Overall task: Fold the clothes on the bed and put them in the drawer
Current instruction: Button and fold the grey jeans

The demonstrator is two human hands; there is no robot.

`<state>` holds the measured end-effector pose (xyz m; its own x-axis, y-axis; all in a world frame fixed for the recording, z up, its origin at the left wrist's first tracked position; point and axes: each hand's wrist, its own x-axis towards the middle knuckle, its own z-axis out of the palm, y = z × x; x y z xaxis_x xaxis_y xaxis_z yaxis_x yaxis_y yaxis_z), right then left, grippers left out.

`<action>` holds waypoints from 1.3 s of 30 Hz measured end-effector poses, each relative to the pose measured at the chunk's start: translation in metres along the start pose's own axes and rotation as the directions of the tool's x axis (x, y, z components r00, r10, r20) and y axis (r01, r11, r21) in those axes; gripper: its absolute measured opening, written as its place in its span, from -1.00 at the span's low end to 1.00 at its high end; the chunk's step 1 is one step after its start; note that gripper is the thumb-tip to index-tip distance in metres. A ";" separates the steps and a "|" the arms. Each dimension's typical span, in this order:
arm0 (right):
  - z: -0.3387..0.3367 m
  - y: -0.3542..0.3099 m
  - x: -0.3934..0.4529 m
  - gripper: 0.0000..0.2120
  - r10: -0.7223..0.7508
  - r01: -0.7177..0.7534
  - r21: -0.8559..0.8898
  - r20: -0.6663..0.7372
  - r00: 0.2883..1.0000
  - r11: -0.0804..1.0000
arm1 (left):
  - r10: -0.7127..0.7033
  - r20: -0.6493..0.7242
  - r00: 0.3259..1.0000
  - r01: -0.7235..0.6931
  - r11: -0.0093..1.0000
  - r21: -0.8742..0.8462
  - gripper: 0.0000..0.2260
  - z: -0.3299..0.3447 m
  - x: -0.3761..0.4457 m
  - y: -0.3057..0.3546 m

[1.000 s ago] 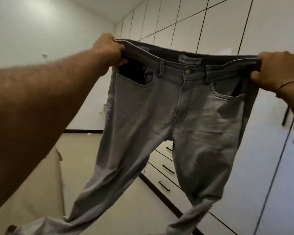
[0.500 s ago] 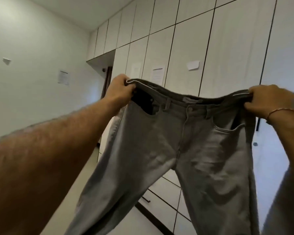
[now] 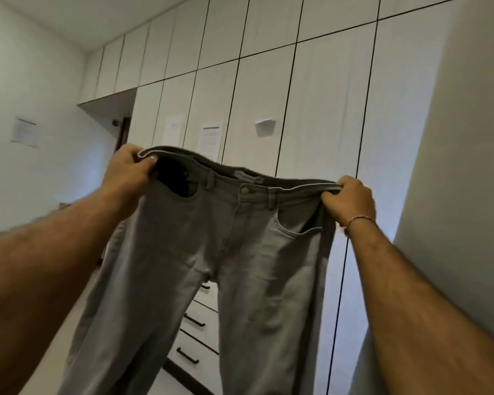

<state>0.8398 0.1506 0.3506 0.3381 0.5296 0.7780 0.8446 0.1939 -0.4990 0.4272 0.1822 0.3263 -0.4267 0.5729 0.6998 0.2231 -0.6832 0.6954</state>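
1. Both forearms enter from the lower corners, at 8 and 4 o'clock, and reach forward and up.
2. Left hand [image 3: 129, 173]: fingers and thumb curled tight round the left end of the waistband, thumb on the near face. Firm grip.
3. Right hand [image 3: 350, 201]: fingers curled over the right end of the waistband, gripping it. A thin bracelet [image 3: 360, 219] sits on that wrist.
4. Grey jeans [image 3: 226, 269]: held up in the air between the two hands, front face toward the camera, waistband stretched roughly level but higher at the left. Button and fly are at centre; the left front pocket gapes dark. The two legs hang down and spread apart, running out of view at 6 to 7 o'clock. The hems cannot be seen.
5. Drawers [image 3: 196, 340]: visible through the gap between the legs at 6 o'clock, white fronts with dark bar handles, all closed.
6. Wardrobe [image 3: 325, 109]: tall pale doors with dark seams, filling 12 to 2 o'clock behind the jeans. Paper sheets [image 3: 210, 139] are stuck on the doors just above the waistband.
7. Wall [image 3: 40, 81] at 10 o'clock carries another posted sheet.
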 end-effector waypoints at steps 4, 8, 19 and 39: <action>0.016 -0.017 -0.002 -0.70 0.127 -0.076 0.387 -0.109 0.986 0.919 | 0.009 0.084 0.996 -0.003 0.997 -0.073 -0.87 -0.016 -0.004 0.008; -0.011 -0.034 0.014 -0.65 0.343 -0.086 0.606 -0.322 0.882 0.791 | 0.086 0.173 0.981 -0.033 0.957 -0.290 -0.76 0.002 0.007 0.050; -0.036 -0.024 0.030 -0.77 0.339 -0.226 0.427 -0.210 0.917 0.876 | -0.301 0.091 0.949 0.298 0.954 0.036 -0.90 0.083 0.013 0.059; 0.047 -0.061 -0.018 -0.61 -0.085 -0.108 0.789 0.199 0.976 0.605 | 0.154 -0.093 0.984 -0.062 0.777 0.626 -0.84 -0.125 0.016 0.042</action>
<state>0.7628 0.1678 0.3491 0.1758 0.6646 0.7262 0.1475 0.7116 -0.6870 0.3208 0.1057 0.3463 -0.4671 0.4162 0.7801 0.7487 -0.2832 0.5994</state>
